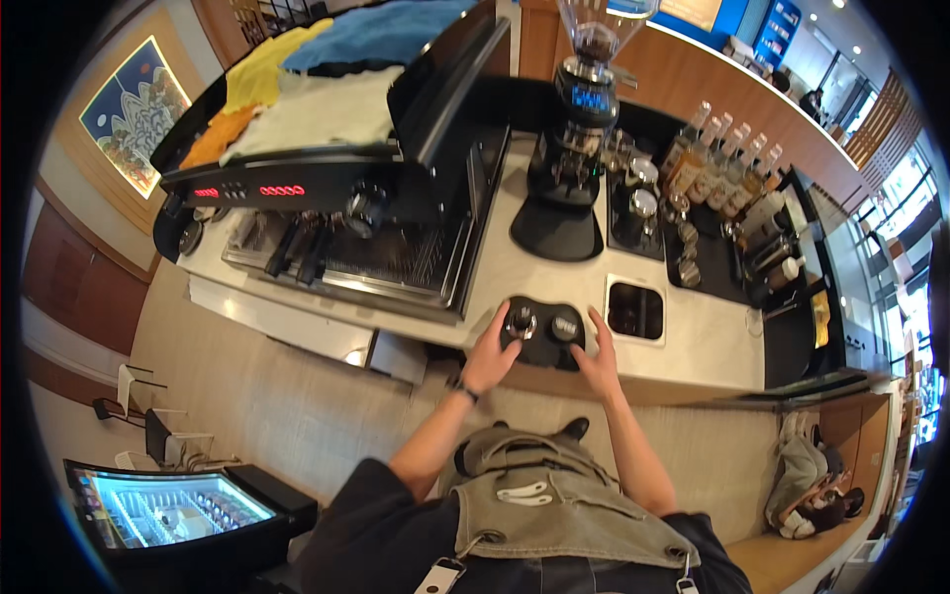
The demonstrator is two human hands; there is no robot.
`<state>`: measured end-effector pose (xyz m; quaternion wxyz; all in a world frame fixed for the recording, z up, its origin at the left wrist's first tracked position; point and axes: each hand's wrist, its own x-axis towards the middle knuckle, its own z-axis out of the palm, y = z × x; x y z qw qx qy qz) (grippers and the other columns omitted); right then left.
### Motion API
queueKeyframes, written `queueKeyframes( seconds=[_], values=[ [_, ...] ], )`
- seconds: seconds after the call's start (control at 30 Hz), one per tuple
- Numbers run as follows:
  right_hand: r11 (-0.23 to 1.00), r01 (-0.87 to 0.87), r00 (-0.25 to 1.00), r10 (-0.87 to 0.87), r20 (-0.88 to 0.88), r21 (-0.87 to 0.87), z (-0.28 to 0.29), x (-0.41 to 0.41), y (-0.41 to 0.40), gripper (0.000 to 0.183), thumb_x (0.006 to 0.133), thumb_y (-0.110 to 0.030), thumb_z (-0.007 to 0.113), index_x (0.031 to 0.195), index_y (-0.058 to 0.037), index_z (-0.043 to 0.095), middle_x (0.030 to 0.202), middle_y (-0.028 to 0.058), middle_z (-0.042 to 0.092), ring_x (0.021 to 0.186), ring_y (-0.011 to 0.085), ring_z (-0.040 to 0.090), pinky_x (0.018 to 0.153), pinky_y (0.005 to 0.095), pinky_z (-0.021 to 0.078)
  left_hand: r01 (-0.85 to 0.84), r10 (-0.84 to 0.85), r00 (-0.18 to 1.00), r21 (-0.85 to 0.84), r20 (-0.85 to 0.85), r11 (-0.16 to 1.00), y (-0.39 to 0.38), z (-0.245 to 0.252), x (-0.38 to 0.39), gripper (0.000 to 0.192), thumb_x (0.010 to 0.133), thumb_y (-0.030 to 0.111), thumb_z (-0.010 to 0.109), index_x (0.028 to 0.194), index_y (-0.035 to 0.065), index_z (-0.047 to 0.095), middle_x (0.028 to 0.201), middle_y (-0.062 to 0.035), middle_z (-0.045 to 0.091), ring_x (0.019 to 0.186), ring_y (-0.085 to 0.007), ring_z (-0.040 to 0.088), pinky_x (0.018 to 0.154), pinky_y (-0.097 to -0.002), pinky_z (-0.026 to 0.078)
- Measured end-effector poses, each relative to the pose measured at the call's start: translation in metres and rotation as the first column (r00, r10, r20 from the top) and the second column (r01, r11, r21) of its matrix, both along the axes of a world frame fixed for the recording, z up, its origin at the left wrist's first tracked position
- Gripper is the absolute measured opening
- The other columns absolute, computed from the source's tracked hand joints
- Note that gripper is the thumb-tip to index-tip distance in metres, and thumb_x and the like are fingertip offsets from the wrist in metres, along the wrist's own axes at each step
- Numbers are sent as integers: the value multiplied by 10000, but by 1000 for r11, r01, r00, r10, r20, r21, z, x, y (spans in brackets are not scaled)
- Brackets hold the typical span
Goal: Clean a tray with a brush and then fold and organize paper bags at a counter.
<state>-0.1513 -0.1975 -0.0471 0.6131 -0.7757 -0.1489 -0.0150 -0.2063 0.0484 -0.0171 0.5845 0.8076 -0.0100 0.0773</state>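
A black tamping mat point(543, 358) lies at the front edge of the pale counter point(490, 278). On its left part stands a coffee tamper point(522, 323) with a dark handle and a shiny metal base. A round dark puck-like tool point(565, 327), bearing writing on top, sits on the right part. My left hand point(488, 355) touches the mat's left edge, thumb and forefinger beside the tamper; whether it grips is unclear. My right hand point(600, 360) is at the right edge, its thumb by the mat and its forefinger spread away. Nothing shows between the right fingers.
An espresso machine point(334, 174) with cloths point(319, 111) on top stands left. A coffee grinder point(579, 141) rises behind the mat. Right of the mat is a square counter opening point(636, 310); syrup bottles point(716, 167) stand beyond. A seated person point(809, 482) is at far right.
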Motion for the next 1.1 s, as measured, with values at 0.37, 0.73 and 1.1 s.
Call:
queueKeyframes(
  seconds=[0.37, 0.73, 1.1],
  values=[
    [983, 155, 977, -167, 136, 96, 150, -9, 20, 597, 1076, -422, 362, 1514, -33, 471, 1683, 161, 254, 1563, 296, 207, 1275, 452, 78, 458, -398, 886, -574, 237, 679, -139, 116, -7, 799, 1080, 586, 336, 1629, 26, 185, 1684, -181, 211, 1565, -310, 167, 1270, -449, 122],
    [896, 139, 987, -91, -131, 422, 129, -18, -10, 457, 1078, -365, 471, 786, -32, 582, 710, 62, 624, 604, 167, 589, 566, 297, 488, 660, -574, 740, -212, 350, 721, -174, 47, 69, 298, 966, 382, 713, 1165, 160, 721, 1163, -99, 675, 1041, -266, 607, 956, -448, 396],
    [824, 492, 842, -368, 394, -282, 51, -22, -63, 279, 1049, -288, 591, 1206, -61, 629, 897, 124, 750, 716, 232, 738, 611, 342, 589, 464, -386, 871, 247, -305, 851, -182, 130, 30, 658, 999, 355, 640, 1488, -10, 393, 1229, -220, 702, 1091, -388, 702, 941, -408, 533]
  ],
)
